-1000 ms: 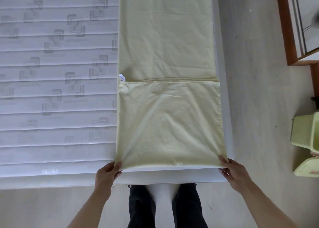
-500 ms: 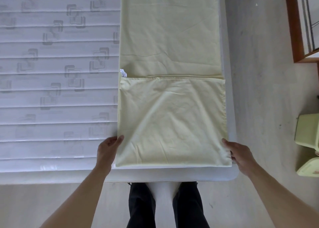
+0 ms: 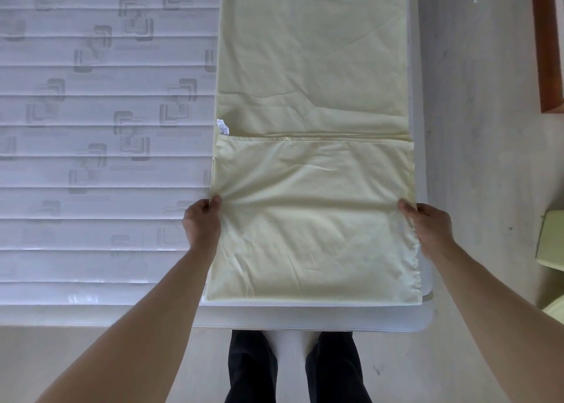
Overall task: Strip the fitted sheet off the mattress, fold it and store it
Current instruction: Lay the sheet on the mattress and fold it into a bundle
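The fitted sheet (image 3: 311, 121) is pale yellow and lies as a long folded strip along the right side of the bare mattress (image 3: 91, 158), running away from me. Its near end is doubled back on itself, so a squarish upper layer sits on the strip, its far edge a straight hem across the cloth. A small white care label (image 3: 222, 126) sticks out at the left edge, just past that hem. Creases fan out from the left side where the cloth is gathered.

My left hand (image 3: 202, 224) pinches the left edge of the upper layer, thumb and fingers curled round the fabric. My right hand (image 3: 430, 227) grips the right edge the same way, fingers tucked under. Both arms reach forward over the mattress's near end.

A second ago my hands held the near corners; now they grip about midway up the sides of the folded layer.
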